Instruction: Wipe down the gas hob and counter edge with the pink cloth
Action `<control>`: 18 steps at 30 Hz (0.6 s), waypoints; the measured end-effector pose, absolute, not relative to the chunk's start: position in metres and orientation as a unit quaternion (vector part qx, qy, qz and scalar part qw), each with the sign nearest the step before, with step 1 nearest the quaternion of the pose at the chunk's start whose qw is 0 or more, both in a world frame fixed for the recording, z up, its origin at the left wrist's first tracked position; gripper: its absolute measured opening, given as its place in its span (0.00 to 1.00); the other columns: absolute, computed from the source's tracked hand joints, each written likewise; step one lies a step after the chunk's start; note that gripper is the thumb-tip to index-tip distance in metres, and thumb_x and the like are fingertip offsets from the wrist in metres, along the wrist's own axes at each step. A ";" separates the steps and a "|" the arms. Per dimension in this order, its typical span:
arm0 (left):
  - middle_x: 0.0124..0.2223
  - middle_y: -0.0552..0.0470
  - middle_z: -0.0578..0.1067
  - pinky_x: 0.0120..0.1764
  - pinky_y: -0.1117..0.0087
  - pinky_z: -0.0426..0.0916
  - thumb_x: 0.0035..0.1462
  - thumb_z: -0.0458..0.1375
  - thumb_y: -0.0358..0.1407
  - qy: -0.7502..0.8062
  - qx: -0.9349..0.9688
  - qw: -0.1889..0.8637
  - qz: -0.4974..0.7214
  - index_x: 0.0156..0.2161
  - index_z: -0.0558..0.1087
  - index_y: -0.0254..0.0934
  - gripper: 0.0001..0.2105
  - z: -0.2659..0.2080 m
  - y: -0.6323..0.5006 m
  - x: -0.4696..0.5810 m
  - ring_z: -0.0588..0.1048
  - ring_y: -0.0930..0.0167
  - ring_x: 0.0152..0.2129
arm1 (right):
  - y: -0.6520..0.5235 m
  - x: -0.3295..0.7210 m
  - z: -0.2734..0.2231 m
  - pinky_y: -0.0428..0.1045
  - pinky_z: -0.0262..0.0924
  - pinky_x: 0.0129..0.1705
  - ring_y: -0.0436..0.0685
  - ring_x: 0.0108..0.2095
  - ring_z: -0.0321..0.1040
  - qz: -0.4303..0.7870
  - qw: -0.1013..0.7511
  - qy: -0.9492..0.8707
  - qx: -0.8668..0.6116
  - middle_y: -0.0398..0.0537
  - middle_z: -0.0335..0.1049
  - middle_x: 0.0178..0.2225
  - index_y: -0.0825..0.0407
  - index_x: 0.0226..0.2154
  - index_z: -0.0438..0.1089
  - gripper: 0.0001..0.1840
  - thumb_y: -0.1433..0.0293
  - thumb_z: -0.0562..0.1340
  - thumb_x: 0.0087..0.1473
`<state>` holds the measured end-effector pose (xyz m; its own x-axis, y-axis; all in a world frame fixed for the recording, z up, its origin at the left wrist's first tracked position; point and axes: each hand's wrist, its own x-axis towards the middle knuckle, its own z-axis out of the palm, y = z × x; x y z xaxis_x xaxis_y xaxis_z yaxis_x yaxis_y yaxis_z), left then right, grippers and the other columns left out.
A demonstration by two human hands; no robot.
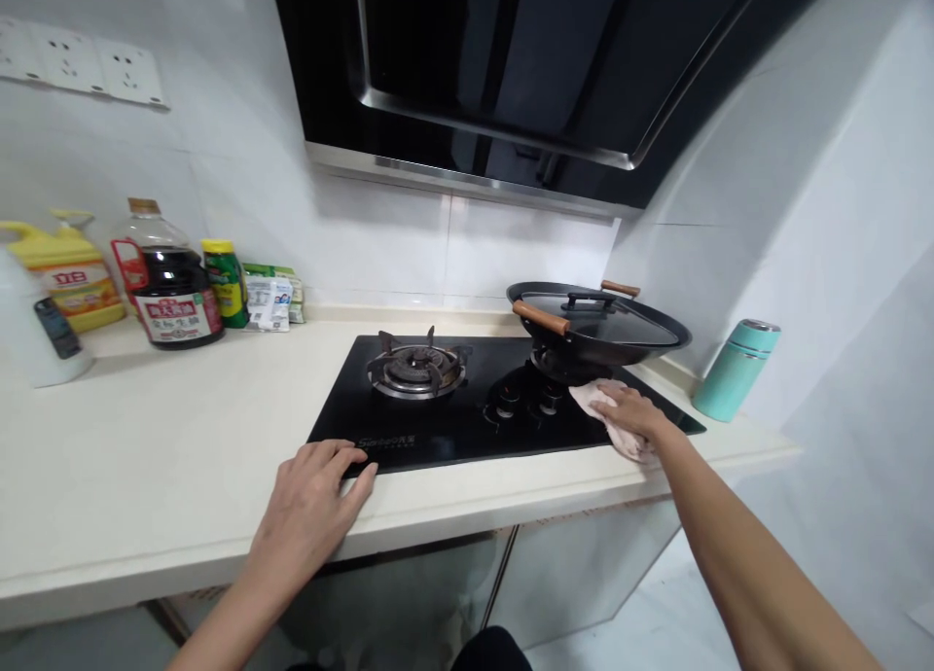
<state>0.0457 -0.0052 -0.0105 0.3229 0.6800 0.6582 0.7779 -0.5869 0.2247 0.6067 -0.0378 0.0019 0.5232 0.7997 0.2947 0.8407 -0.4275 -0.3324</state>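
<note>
My right hand presses a pale pink cloth onto the front right part of the black glass gas stove. The cloth spreads out from under my fingers and reaches over the stove's front edge. At the stove's front left corner, my left hand rests on the counter edge with its fingers spread and holds nothing. Just behind the cloth, a black wok with a lid and wooden handles sits on the right burner. The left burner is bare, and two control knobs lie between.
A turquoise flask stands right of the stove by the wall. On the left counter are a soy sauce bottle, a green bottle, small packets and a yellow detergent jug. A black range hood overhangs the stove.
</note>
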 end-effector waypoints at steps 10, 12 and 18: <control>0.47 0.46 0.80 0.49 0.56 0.66 0.66 0.54 0.44 -0.450 -0.812 0.076 -0.362 0.41 0.77 0.39 0.13 -0.014 -0.005 0.046 0.75 0.58 0.46 | -0.071 0.516 -0.013 0.60 0.53 0.64 0.66 0.64 0.57 -0.043 0.142 -0.592 -0.792 0.48 0.53 0.70 0.38 0.65 0.64 0.30 0.57 0.56 0.61; 0.47 0.47 0.80 0.50 0.56 0.66 0.66 0.54 0.43 -0.449 -0.813 0.070 -0.365 0.41 0.77 0.39 0.13 -0.015 -0.006 0.045 0.75 0.59 0.47 | -0.084 0.506 -0.017 0.60 0.52 0.64 0.65 0.64 0.57 -0.054 0.156 -0.607 -0.778 0.49 0.56 0.68 0.41 0.64 0.66 0.30 0.58 0.55 0.61; 0.46 0.47 0.80 0.48 0.56 0.66 0.65 0.55 0.42 -0.462 -0.808 0.055 -0.361 0.39 0.78 0.40 0.12 -0.010 -0.012 0.049 0.75 0.58 0.46 | -0.122 0.470 -0.025 0.60 0.55 0.62 0.66 0.62 0.57 -0.112 0.166 -0.613 -0.764 0.56 0.59 0.63 0.44 0.64 0.66 0.29 0.56 0.54 0.64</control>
<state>0.0490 -0.0118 -0.0102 0.3129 0.7066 0.6347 0.7862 -0.5676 0.2444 0.4696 -0.1221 -0.0248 0.2228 0.9004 0.3737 0.9743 -0.1928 -0.1164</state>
